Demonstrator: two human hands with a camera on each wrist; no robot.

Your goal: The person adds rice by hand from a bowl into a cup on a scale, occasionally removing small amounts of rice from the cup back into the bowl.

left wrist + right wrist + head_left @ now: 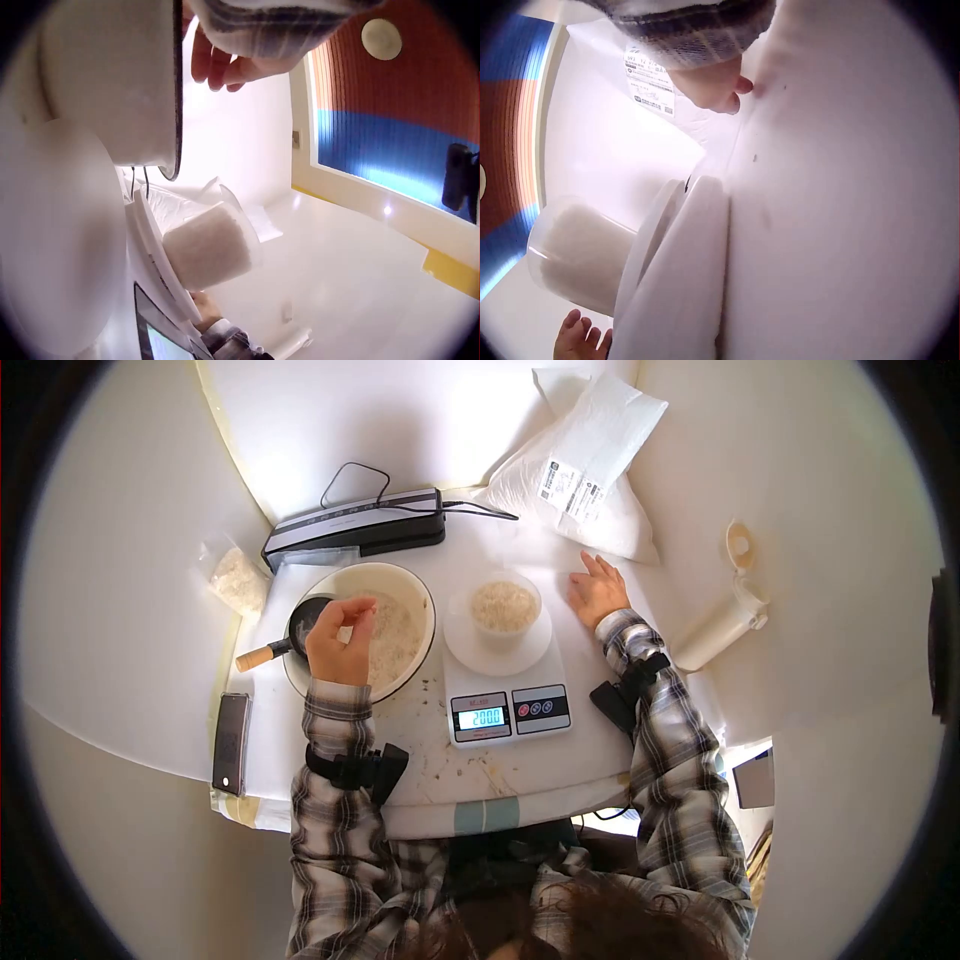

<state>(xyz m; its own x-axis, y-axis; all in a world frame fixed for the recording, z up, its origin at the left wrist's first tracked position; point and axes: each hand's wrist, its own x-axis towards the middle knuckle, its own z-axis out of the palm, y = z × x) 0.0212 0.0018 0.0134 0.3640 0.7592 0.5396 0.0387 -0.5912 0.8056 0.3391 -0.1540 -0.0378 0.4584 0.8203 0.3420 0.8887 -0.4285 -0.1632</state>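
My left hand [340, 645] hovers over a white dark-rimmed bowl [427, 622] of pale, rice-like grains [398, 635]. Its thumb and forefinger tips come together; I cannot tell whether grains sit between them. Under that hand, a black ladle [300, 622] with a wooden handle leans in the bowl, partly hidden. A white kitchen scale [508, 685] reads 200.0, and on its round plate stands a clear cup [214, 247] filled with the same grains. Beyond the scale's right side, my right hand [600, 592] rests by the table surface, fingers loosely bent and holding nothing.
Behind the bowl lies a black and silver vacuum sealer [355, 525] with a cable. A large white labelled bag [580, 480] stands at the back. At left are a small bag of grains [238, 582] and a phone [231, 743]; at right, a pale lidded container [722, 628].
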